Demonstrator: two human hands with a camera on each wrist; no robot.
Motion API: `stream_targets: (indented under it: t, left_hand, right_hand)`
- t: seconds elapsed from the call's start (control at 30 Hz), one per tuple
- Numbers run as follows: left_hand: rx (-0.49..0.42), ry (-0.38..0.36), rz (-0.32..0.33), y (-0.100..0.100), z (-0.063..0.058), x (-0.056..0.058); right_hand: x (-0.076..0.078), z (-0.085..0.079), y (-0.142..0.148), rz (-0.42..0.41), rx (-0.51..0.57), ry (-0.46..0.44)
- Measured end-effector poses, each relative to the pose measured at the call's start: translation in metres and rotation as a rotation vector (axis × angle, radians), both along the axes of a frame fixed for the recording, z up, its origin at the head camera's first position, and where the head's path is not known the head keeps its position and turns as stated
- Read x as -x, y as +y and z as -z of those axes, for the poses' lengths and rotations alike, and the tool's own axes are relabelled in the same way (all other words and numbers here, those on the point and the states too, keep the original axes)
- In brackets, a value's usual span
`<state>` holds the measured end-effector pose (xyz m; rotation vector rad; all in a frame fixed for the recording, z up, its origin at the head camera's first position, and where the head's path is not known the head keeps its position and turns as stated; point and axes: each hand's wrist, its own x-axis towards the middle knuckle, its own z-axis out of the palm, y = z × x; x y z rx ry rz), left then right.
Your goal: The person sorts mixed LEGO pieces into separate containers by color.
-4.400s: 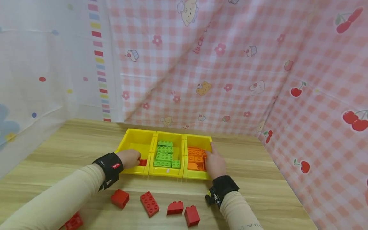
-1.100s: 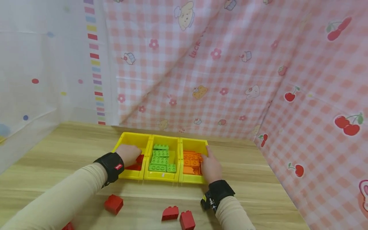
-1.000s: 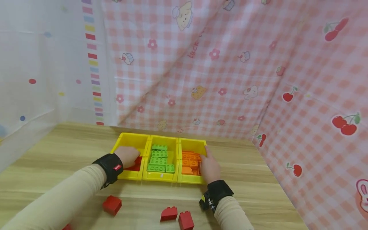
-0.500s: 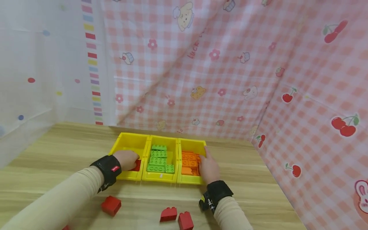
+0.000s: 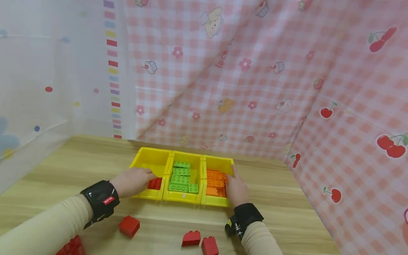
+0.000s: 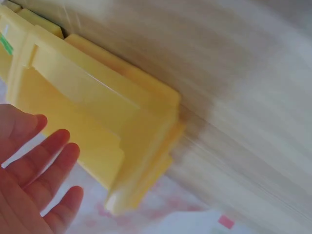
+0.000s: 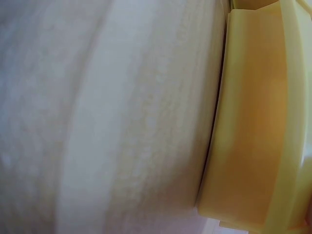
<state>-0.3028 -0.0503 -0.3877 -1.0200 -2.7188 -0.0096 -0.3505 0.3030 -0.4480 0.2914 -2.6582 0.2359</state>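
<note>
Three yellow bins stand joined in a row. Over the front of the left bin (image 5: 155, 151) my left hand (image 5: 130, 181) is held with loose, spread fingers (image 6: 57, 141) and nothing in them. Just past its fingertips, red toy building bricks (image 5: 154, 183) lie in that bin. Green bricks (image 5: 181, 180) fill part of the middle bin (image 5: 188, 156). My right hand (image 5: 237, 189) holds the side wall of the right bin (image 5: 220, 161), thumb inside and index finger along the outer edge, beside the orange bricks (image 5: 215, 181). The right wrist view shows no fingers.
On the wooden table in front of the bins lie a red block (image 5: 129, 226), a red curved brick (image 5: 191, 238) and another red brick (image 5: 210, 245). More red bricks (image 5: 72, 246) sit at the lower left, partly under the left sleeve. Patterned cloth (image 5: 197, 88) hangs behind.
A red eight-stud brick has gone from the table, and more red now shows in the left bin. My left hand has let go and drawn back left. The right hand keeps its hold.
</note>
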Motion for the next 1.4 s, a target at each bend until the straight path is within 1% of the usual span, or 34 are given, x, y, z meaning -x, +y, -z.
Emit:
stream_targets:
  t: [0.17, 0.3, 0.4, 0.47, 0.53, 0.6, 0.67, 0.7, 0.77, 0.83, 0.87, 0.9, 0.97, 1.03, 1.1, 1.2, 1.27, 1.4]
  left_hand:
    - [-0.013, -0.001, 0.037, -0.027, -0.008, -0.029]
    - [-0.032, -0.061, -0.004, -0.056, -0.009, -0.058]
    - [-0.039, -0.126, -0.073, -0.079, -0.004, -0.080]
    - [-0.030, -0.169, -0.108, -0.091, 0.001, -0.091]
    - [-0.005, -0.213, -0.142, -0.102, 0.006, -0.100]
    - [0.021, -0.242, -0.164, -0.110, 0.011, -0.107]
    - [0.058, -0.238, -0.176, -0.116, 0.015, -0.114]
    - [0.081, -0.254, -0.191, -0.118, 0.016, -0.117]
    - [0.131, -0.262, -0.211, -0.121, 0.019, -0.124]
    - [0.176, -0.290, -0.236, -0.123, 0.021, -0.130]
    - [0.190, -0.317, -0.252, -0.123, 0.022, -0.132]
    - [0.200, -0.328, -0.259, -0.123, 0.023, -0.135]
    - [0.200, -0.341, -0.259, -0.120, 0.024, -0.136]
    - [0.187, -0.331, -0.234, -0.118, 0.024, -0.137]
    - [0.174, -0.290, -0.187, -0.117, 0.024, -0.138]
    - [0.162, -0.258, -0.144, -0.115, 0.026, -0.137]
    - [0.153, -0.256, -0.132, -0.113, 0.027, -0.136]
    - [0.142, -0.301, -0.160, -0.105, 0.027, -0.134]
  right_hand:
    - [0.001, -0.001, -0.001, 0.004, 0.007, -0.021]
    - [-0.001, -0.003, -0.002, 0.002, 0.022, -0.049]
    - [-0.001, -0.004, -0.001, -0.003, 0.023, -0.042]
    - [-0.002, -0.006, 0.000, -0.001, 0.028, -0.036]
    - [-0.002, -0.008, 0.001, 0.005, 0.028, -0.041]
    - [-0.002, -0.010, 0.001, 0.013, 0.026, -0.055]
    - [-0.003, -0.011, 0.000, 0.018, 0.026, -0.077]
    - [-0.003, -0.011, -0.001, 0.019, 0.022, -0.087]
    - [-0.003, -0.010, -0.002, 0.018, 0.018, -0.097]
    - [-0.003, -0.010, -0.003, 0.014, 0.014, -0.093]
    - [-0.003, -0.009, -0.004, 0.011, 0.015, -0.092]
    - [-0.003, -0.008, -0.004, 0.007, 0.018, -0.088]
    - [-0.002, -0.009, -0.002, 0.012, 0.021, -0.092]
    - [-0.002, -0.011, 0.000, 0.020, 0.026, -0.106]
    - [-0.002, -0.013, 0.000, 0.026, 0.026, -0.113]
    - [-0.003, -0.014, -0.001, 0.027, 0.022, -0.114]
    - [-0.004, -0.014, -0.002, 0.027, 0.020, -0.107]
    - [-0.005, -0.012, -0.005, 0.027, 0.017, -0.101]
